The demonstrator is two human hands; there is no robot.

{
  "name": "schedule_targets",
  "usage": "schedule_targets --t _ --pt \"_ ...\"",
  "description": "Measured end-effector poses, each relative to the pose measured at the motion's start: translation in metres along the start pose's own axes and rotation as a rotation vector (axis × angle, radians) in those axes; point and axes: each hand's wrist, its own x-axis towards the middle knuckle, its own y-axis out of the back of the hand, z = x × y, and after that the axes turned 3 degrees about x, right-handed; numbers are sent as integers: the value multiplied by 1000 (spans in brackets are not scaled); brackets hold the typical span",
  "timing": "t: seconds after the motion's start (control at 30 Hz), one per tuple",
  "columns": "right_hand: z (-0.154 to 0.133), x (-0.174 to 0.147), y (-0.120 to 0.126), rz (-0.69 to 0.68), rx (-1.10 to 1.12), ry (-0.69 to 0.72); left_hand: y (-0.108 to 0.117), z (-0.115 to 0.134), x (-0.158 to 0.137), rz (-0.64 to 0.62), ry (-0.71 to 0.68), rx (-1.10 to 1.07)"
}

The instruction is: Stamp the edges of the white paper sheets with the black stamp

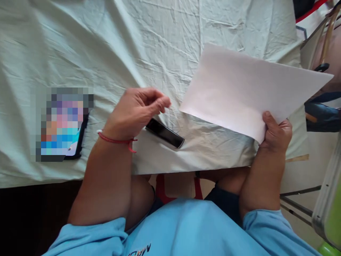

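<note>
A sheet of white paper [247, 85] is in my right hand [278, 131], pinched at its near edge with the thumb on top. The sheet is tilted above the cloth, its far right corner reaching past the table's side. My left hand [141, 108] hovers left of the paper, apart from it, thumb and fingers drawn together; whether anything small is between them is hidden. Just below those fingers, a slim glossy black bar-shaped object [165, 133] with a silvery end lies on the cloth, its far end close under my left hand.
A pale, wrinkled cloth [112, 28] covers the table. On the left lies a phone [62, 124] with its lit screen blurred out. Beyond the table's right side are a dark blue bag-like item [322, 117] and a metal-edged frame [326, 188]. A red stool [161, 188] shows beneath me.
</note>
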Motion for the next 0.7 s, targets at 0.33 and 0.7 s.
schedule_targets --t 0.33,0.7 --pt "-3 -19 -10 -88 39 16 -10 -4 4 -122 45 -124" --pt "4 -14 -13 -69 7 -26 -13 -1 4 -150 42 -54"
